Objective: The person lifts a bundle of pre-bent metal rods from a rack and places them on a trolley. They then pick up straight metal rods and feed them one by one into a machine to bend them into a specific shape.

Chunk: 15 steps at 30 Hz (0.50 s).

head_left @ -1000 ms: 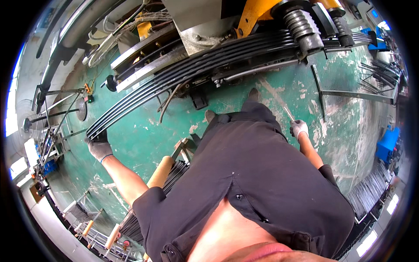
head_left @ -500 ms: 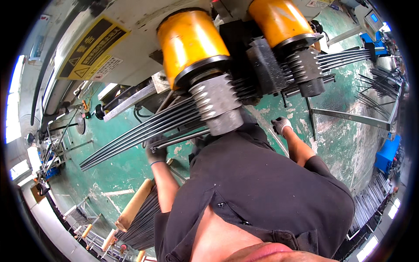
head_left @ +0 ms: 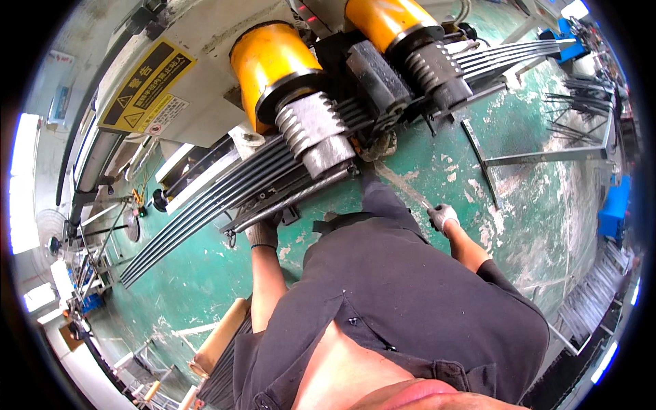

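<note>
Black rods [head_left: 263,167] lie beneath the orange cylinders [head_left: 273,68], long axis running near left to far right; the left grip [head_left: 263,234] is nearer, just on their near side, partly hidden; the right grip [head_left: 444,216] hangs well apart; I cannot tell what either holds.

Ahead of me, long rods [head_left: 205,217] run crosswise, passing behind two shafts [head_left: 313,130]. My left hand [head_left: 263,232] is near the left end of a bar [head_left: 294,198]; my right hand [head_left: 444,216], well apart, hangs left of a frame [head_left: 547,157]. Back left lies a roller [head_left: 222,335].
</note>
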Available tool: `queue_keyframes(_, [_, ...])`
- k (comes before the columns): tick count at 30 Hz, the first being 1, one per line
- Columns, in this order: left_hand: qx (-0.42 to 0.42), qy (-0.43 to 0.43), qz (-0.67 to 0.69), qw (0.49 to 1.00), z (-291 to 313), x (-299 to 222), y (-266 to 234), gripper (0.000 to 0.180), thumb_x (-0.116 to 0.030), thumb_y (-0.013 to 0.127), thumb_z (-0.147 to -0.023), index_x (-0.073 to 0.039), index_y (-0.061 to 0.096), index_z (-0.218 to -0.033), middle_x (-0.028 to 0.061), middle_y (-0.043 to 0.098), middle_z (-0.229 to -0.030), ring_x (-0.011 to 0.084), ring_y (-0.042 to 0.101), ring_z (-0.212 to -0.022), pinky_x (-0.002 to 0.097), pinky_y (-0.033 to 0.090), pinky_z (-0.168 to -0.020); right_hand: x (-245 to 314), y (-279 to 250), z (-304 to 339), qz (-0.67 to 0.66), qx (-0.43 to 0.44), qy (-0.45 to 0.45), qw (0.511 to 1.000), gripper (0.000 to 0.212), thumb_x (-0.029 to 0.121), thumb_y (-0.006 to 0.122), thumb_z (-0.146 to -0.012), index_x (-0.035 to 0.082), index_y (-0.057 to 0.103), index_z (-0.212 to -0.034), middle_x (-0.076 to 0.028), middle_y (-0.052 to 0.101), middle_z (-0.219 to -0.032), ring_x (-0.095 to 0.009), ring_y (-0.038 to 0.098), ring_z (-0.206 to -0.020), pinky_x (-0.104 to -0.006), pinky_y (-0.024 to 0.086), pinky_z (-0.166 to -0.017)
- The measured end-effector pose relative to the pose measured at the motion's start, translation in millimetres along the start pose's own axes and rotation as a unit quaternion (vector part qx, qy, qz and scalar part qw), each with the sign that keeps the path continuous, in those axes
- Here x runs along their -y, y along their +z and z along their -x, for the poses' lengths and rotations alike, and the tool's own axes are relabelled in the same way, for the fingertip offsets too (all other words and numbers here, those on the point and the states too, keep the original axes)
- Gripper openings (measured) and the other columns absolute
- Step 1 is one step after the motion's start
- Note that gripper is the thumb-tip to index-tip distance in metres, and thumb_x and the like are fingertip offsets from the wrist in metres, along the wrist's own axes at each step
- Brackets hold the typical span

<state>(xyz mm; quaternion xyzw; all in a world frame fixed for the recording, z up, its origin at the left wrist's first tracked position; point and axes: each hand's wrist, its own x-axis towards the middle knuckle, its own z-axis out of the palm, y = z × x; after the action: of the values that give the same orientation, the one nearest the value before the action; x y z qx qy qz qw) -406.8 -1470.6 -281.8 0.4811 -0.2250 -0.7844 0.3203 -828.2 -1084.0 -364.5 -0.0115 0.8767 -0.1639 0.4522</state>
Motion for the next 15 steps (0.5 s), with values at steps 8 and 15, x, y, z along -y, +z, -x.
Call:
queue_keyframes(8, [0.230, -0.032, 0.019, 0.973, -16, 31, -70, 0.055, -0.020, 0.043, -0.106, -0.018, 0.039, -0.161, 0.0189, 0.054, -0.149, 0.0351, 0.050, -0.140, 0.0508, 0.038, -0.120, -74, 41, 56, -0.060, -0.021, 0.038, 0.997, 0.027, 0.026, 0.072, -0.094, -0.001, 0.073, -0.096, -0.008, 0.070, -0.073, -0.018, 0.064, -0.058, -0.0350, 0.052, -0.054])
queue_keyframes(15, [0.190, 0.167, 0.007, 0.967, 2, -9, -80, 0.048, -0.028, 0.040, -0.110, -0.001, 0.051, -0.148, 0.0227, 0.057, -0.140, 0.0400, 0.054, -0.132, 0.0537, 0.044, -0.116, 20, 26, 62, -0.083, -0.101, -0.152, 0.980, 0.036, 0.032, 0.071, -0.095, -0.004, 0.074, -0.100, -0.010, 0.075, -0.081, -0.015, 0.069, -0.070, -0.0316, 0.054, -0.066])
